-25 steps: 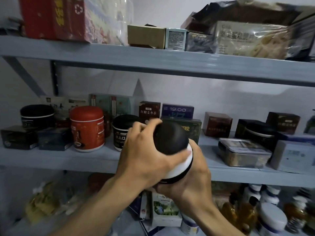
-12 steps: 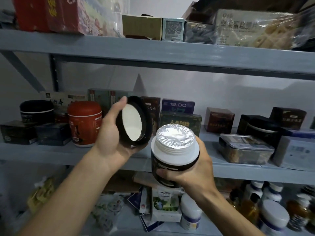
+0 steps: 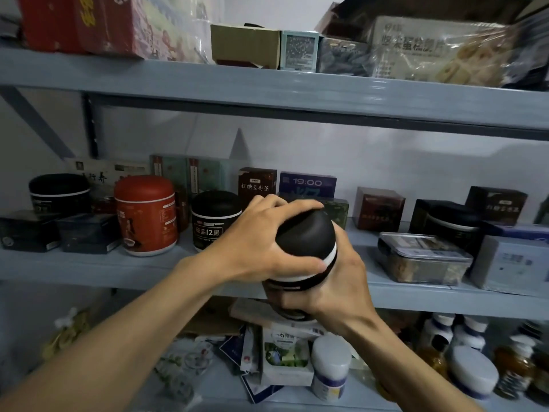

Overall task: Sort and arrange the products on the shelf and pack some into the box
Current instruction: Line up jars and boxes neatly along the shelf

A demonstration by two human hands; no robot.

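Note:
I hold a black jar with a white band [image 3: 300, 282] in front of the middle shelf [image 3: 89, 269]. My right hand [image 3: 341, 286] grips the jar's body from the right and below. The black domed lid [image 3: 306, 233] sits on top of the jar, and my left hand [image 3: 267, 242] grips it from above, fingers curled over its far edge and thumb on the near rim. The lower part of the jar is hidden by my right hand.
On the middle shelf stand a red canister [image 3: 145, 215], a matching black jar [image 3: 214, 220], several small boxes and a clear plastic container [image 3: 421, 258]. Boxes and a bagged snack [image 3: 439, 52] fill the upper shelf. Bottles and packets crowd the lower shelf [image 3: 329, 367].
Half a second ago my left hand held the lid off to the left, showing the jar's foil seal. The lid is now back on the jar under my left hand.

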